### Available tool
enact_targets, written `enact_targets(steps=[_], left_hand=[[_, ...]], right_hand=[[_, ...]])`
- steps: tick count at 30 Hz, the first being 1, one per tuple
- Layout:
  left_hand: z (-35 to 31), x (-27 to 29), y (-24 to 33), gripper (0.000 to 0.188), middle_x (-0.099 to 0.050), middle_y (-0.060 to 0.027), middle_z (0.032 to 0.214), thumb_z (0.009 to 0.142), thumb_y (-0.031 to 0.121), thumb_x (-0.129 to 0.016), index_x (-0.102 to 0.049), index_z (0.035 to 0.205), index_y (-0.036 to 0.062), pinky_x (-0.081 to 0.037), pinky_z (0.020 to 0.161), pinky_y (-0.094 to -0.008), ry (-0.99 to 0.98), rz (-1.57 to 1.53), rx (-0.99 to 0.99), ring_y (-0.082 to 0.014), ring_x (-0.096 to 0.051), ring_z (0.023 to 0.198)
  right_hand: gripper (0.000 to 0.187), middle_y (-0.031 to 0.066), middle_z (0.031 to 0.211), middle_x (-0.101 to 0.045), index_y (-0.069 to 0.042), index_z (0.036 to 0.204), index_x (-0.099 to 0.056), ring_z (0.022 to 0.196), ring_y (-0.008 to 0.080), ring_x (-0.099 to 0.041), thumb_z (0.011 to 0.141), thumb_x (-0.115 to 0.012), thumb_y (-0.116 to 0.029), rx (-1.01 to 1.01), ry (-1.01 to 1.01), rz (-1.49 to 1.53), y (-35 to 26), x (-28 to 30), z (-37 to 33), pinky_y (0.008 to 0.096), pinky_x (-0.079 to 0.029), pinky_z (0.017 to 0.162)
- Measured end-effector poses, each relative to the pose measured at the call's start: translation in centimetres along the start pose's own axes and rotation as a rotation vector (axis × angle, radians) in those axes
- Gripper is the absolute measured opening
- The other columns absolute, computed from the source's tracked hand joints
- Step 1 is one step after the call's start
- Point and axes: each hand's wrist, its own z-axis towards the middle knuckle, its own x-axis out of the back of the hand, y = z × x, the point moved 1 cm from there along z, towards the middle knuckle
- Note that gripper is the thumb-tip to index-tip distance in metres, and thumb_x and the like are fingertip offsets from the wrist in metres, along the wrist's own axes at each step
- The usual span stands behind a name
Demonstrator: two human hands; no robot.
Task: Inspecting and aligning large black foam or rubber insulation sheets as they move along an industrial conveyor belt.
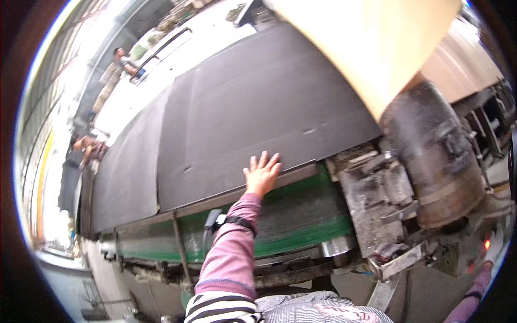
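Note:
My left hand [262,175] lies flat with spread fingers on the near edge of a wide dark grey sheet [247,113]. Nothing is held in it. The sheet rests on a conveyor whose green belt [291,215] shows below the sheet's edge. Another dark sheet [129,167] lies to the left, meeting the first along a seam. Far out at the right rim is my right hand [496,247], small, pale and blurred, beside a red light [487,244]. What its fingers do is not clear.
A large tan sheet [371,43] rises at the upper right, beside a dark worn roller [431,151]. Grimy metal machine parts [377,199] stand at the belt's right end. One person [92,149] bends at the far left end; another [128,63] is farther back.

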Motion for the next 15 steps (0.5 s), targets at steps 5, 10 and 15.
enact_targets(steps=[5, 10, 15], left_hand=[[0.3, -1.3, -0.8, 0.05, -0.025, -0.007, 0.165, 0.102, 0.044, -0.044, -0.041, 0.151, 0.035, -0.033, 0.101, -0.078, 0.007, -0.052, 0.063, -0.0497, -0.026, 0.146], [0.5, -1.3, -1.1, 0.039, -0.027, 0.0047, 0.165, 0.1, 0.028, -0.049, -0.053, 0.139, 0.0233, -0.035, 0.098, -0.0785, -0.014, 0.001, 0.011, -0.0489, -0.022, 0.148], [0.5, -0.6, -0.8, 0.049, -0.02, -0.0043, 0.167, 0.107, 0.043, -0.033, -0.039, 0.154, 0.0301, -0.025, 0.107, -0.0765, -0.078, -0.198, 0.148, -0.0433, -0.015, 0.152]], right_hand=[[0.043, 0.0182, 0.135, -0.06, 0.0, 0.131, -0.059, 0.126, 0.032, -0.056, 0.09, -0.061, -0.012, -0.168, 0.028, 0.014, -2.3, 1.1, -1.3, 0.0383, -0.041, 0.109], [0.042, 0.019, 0.121, -0.065, -0.002, 0.126, -0.062, 0.115, 0.0369, -0.06, 0.087, -0.066, -0.017, -0.179, 0.087, 0.072, -7.6, 5.1, -1.9, 0.0414, -0.046, 0.101], [0.04, 0.0178, 0.114, -0.067, -0.006, 0.121, -0.066, 0.107, 0.0363, -0.064, 0.084, -0.065, -0.021, -0.231, 0.132, 0.112, -10.4, 7.3, -2.0, 0.0432, -0.05, 0.095]])
